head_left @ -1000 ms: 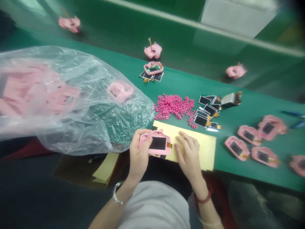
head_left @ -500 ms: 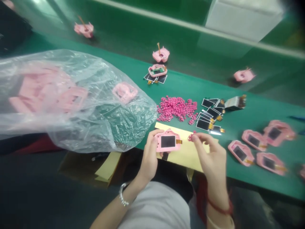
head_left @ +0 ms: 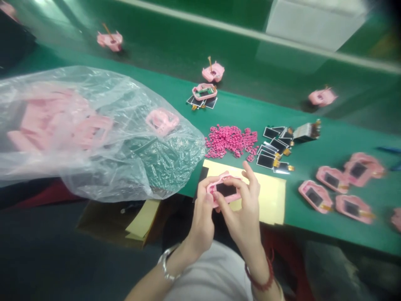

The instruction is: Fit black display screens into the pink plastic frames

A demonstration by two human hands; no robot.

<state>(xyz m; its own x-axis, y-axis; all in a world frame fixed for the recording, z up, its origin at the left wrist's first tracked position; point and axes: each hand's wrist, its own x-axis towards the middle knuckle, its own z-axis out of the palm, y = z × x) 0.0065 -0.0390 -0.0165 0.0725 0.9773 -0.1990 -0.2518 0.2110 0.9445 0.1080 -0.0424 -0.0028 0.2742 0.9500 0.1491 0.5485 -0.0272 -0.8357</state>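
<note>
My left hand [head_left: 200,215] grips the left end of a pink plastic casing [head_left: 223,174], its thumb on the inner side. A dark rectangular screen [head_left: 226,190] sits in the casing, partly covered by my right fingers. My right hand [head_left: 242,205] is closed over the casing, with its thumb at the left of the screen and a finger across the top; another finger sticks up. A small darker-pink spot shows by the thumbs, too small to make out fully. Beyond my hands lies a heap of magenta button pieces [head_left: 228,140].
A yellow sheet [head_left: 271,196] lies under my hands. On the left is a clear plastic bag [head_left: 169,167] of pink casings. Loose screens [head_left: 266,161] lie right of the heap. Several casings with screens [head_left: 315,196] are farther right. A casing with a circuit board [head_left: 204,92] rests behind.
My right hand has moved left, from above the yellow sheet onto the casing. The small magenta piece it pinched is now hidden or down at the casing's left end. My left hand still holds the casing.
</note>
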